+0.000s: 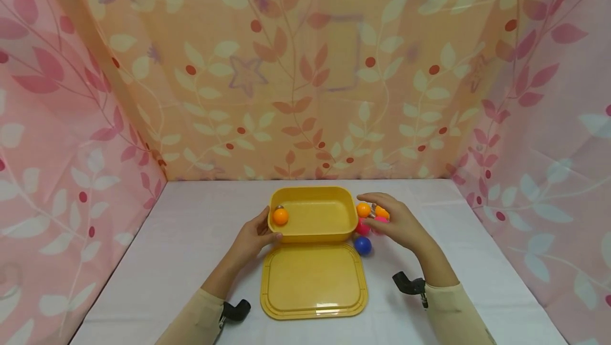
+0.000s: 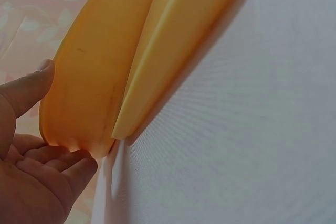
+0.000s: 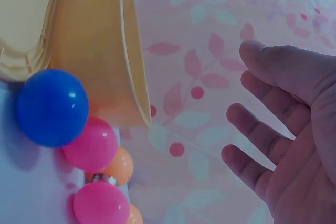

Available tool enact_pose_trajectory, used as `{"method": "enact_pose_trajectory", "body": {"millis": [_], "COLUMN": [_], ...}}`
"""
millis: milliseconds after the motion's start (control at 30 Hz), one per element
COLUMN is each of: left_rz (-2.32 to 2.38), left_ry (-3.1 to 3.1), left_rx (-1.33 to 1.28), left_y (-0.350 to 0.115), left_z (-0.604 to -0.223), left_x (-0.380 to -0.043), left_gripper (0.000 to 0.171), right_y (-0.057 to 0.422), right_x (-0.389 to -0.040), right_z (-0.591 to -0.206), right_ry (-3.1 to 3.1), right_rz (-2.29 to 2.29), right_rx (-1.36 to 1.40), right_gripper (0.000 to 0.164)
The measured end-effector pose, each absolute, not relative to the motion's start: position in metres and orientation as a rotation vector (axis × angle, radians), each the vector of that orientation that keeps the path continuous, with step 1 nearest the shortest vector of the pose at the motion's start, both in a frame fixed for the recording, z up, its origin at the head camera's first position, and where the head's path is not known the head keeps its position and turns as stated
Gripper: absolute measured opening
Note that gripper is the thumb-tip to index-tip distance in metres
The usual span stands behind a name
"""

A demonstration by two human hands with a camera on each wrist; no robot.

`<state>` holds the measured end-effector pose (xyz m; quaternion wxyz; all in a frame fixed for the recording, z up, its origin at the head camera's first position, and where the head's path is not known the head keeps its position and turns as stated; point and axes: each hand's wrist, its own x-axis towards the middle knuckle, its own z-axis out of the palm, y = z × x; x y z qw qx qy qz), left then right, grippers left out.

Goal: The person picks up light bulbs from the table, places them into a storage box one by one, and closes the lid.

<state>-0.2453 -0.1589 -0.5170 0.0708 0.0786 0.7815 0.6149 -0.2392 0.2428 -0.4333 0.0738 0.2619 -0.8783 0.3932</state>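
A yellow plastic box (image 1: 320, 217) stands without its lid, with an orange ball (image 1: 280, 217) and a small shiny metal piece inside at the left end. My left hand (image 1: 250, 238) grips that end: in the left wrist view the thumb lies at the rim and the fingers bend against the wall (image 2: 94, 66). Off the box's right end, my right hand (image 1: 401, 223) holds nothing, fingers spread and slightly bent over a cluster of balls. There lie a blue ball (image 3: 52, 107), two pink balls (image 3: 93, 145), orange balls (image 1: 364, 210) and a small silvery piece (image 3: 105, 179).
The yellow lid (image 1: 315, 281) lies flat on the white tablecloth (image 1: 191, 239), against the near side of the box. Leaf-patterned cloth walls (image 1: 296, 69) enclose the table at the back and both sides. A black wrist camera mount (image 1: 409, 284) sits at each sleeve.
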Motion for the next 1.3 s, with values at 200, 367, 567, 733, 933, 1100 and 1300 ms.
{"method": "enact_pose_trajectory", "body": {"millis": [200,367,567,733,933,1100,1300], "left_rz": [1.843,1.829,1.822,1.816,1.824,1.828,1.821], "left_ry": [2.356,2.367,2.373,2.377,2.365,2.358,2.365], "left_rx": [0.231,0.213,0.232,0.232,0.236,0.219,0.204], "left_y": [-0.158,-0.158,-0.159,-0.160,-0.160,-0.160,-0.159], "left_z": [-0.516,-0.516,-0.518,-0.518,-0.517,-0.517,-0.516], "left_x": [-0.245,-0.245,-0.245,-0.245,-0.246,-0.246,-0.245], "left_gripper": [0.097,0.097,0.097,0.099,0.100,0.099,0.098], "right_y": [0.256,0.267,0.284,0.295,0.304,0.313,0.321], "right_x": [-0.238,-0.240,-0.247,-0.255,-0.261,-0.265,-0.269], "right_z": [-0.435,-0.436,-0.448,-0.460,-0.471,-0.483,-0.499], "right_ry": [-2.633,-2.645,-2.693,-2.728,-2.796,-2.884,-2.917], "right_rz": [1.192,1.195,1.182,1.174,1.205,1.210,1.256], "right_rx": [0.758,0.730,0.628,0.595,0.494,0.368,0.317], "right_gripper": [0.052,0.050,0.050,0.047,0.044,0.041,0.042]}}
